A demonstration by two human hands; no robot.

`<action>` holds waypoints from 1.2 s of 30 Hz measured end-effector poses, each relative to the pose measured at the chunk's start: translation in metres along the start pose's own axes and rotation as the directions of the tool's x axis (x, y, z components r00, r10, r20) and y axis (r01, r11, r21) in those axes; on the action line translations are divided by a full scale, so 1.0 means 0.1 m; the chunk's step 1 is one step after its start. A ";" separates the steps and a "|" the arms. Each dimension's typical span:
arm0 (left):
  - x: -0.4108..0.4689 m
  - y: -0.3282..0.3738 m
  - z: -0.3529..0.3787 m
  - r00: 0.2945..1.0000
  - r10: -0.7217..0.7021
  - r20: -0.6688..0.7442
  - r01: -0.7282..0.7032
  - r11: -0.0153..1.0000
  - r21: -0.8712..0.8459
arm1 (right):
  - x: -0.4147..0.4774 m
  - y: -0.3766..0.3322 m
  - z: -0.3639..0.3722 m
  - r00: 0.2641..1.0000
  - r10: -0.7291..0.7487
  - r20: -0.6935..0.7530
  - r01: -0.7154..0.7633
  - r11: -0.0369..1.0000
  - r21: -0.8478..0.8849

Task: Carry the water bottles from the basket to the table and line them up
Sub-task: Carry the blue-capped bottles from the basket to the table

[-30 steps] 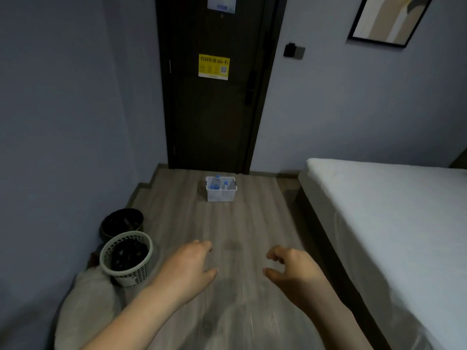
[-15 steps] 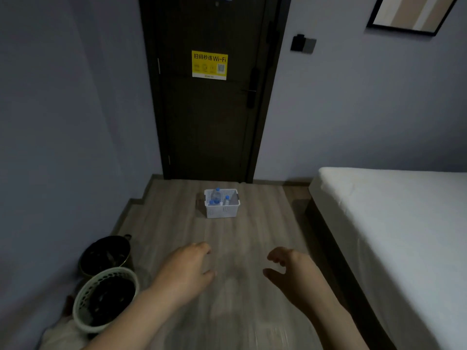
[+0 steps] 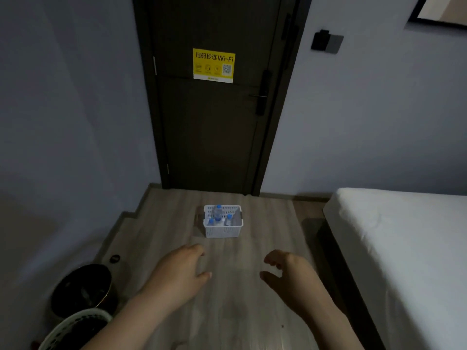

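Note:
A small white perforated basket (image 3: 223,231) stands on the wood floor in front of the dark door. Three clear water bottles with blue caps stand inside it: a taller one (image 3: 217,211) at the back, one (image 3: 211,221) at the front left, one (image 3: 228,219) to the right. My left hand (image 3: 180,271) and my right hand (image 3: 290,274) reach forward above the floor, both short of the basket, fingers loosely curled and apart, holding nothing. No table is in view.
A bed with a white sheet (image 3: 404,248) fills the right side. At the lower left stand a black bin (image 3: 83,290) and a white mesh bin (image 3: 73,329). The closed door (image 3: 214,122) bears a yellow Wi-Fi sign. Grey walls close in on both sides.
The basket has come closer and looms larger as the view moves forward. The bins have slid toward the lower left edge. Both hands keep the same pose.

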State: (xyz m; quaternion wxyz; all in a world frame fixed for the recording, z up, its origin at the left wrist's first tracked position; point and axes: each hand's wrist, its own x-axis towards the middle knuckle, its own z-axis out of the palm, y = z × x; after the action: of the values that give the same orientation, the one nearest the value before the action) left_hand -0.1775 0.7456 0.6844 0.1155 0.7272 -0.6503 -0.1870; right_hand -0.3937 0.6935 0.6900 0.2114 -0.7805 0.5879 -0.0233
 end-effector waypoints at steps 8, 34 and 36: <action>1.49 -0.31 -0.22 1.000 0.018 0.020 -0.018 1.000 -0.025 | 1.43 -0.10 -0.21 0.998 0.045 0.040 -0.045 0.999 -0.001; 5.39 -0.10 -0.25 0.992 -0.104 0.076 0.111 0.990 -0.087 | 5.39 0.69 -1.03 0.997 -0.041 0.066 0.038 0.998 0.053; 5.58 -0.10 -0.20 0.986 -0.141 0.091 0.152 0.981 -0.122 | 5.62 0.77 -1.04 0.995 -0.060 0.078 0.056 0.997 0.057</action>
State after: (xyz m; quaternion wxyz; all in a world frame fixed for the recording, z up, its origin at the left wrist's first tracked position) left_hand -0.1127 0.1938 0.6305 0.1212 0.7560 -0.5857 -0.2659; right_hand -0.3202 0.1235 0.6373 0.2550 -0.7914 0.5554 -0.0144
